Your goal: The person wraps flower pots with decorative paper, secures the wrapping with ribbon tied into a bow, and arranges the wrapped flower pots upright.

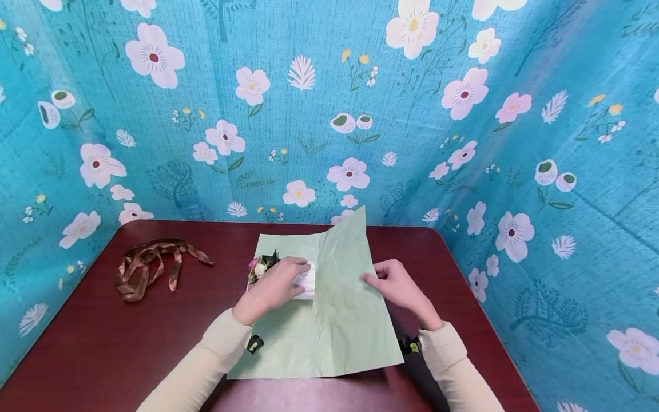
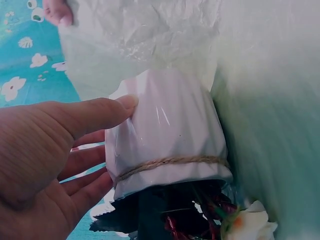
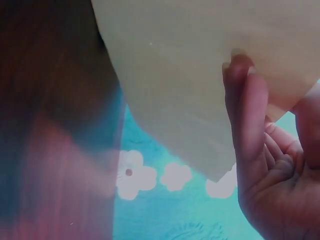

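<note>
A white ribbed flower pot (image 1: 307,281) lies on its side on a sheet of pale green paper (image 1: 288,355). Twine (image 2: 170,161) runs round the pot near its rim. Flowers and dark leaves stick out leftward in the head view, a white rose (image 2: 250,222) among them. My left hand (image 1: 273,287) holds the pot, thumb on one side and fingers curving behind. With thumb and fingers, my right hand (image 1: 400,288) pinches the paper's right edge. That half of the sheet stands raised and creased beside the pot's base.
A brown ribbon (image 1: 146,260) lies loosely coiled on the left of the dark red table (image 1: 77,343). Blue flowered cloth (image 1: 309,114) hangs behind the table and along both sides. A dark strip (image 1: 419,372) shows beneath my right forearm.
</note>
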{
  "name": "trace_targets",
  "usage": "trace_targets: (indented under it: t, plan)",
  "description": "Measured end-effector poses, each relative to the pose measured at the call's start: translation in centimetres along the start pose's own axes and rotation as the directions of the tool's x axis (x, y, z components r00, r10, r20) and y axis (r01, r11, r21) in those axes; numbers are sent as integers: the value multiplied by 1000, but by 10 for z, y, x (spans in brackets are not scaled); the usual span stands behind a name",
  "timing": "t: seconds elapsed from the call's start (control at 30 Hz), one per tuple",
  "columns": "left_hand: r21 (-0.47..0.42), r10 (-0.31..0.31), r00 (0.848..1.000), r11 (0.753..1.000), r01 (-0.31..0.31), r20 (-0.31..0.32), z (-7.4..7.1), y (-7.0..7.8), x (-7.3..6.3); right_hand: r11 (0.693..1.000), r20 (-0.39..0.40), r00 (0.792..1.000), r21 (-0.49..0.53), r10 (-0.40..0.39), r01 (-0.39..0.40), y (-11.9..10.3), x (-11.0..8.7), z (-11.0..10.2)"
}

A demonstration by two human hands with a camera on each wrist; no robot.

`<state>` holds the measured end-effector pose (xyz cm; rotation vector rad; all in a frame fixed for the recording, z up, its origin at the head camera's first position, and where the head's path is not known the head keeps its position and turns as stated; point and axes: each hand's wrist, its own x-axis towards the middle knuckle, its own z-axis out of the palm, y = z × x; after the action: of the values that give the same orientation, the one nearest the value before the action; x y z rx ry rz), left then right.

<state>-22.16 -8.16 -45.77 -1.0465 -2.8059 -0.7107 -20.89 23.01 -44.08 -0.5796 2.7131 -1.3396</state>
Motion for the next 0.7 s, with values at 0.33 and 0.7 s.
trace_targets:
  t: [0.33, 0.7]
  plan:
    - [-9, 2, 1000, 1000, -2, -6, 1, -1, 2, 993, 29, 992, -13, -120, 120, -20, 12, 7]
    - [17, 2, 1000, 1000, -3, 27, 2, -3, 3, 983, 124, 976, 2, -181, 182, -39, 25, 16]
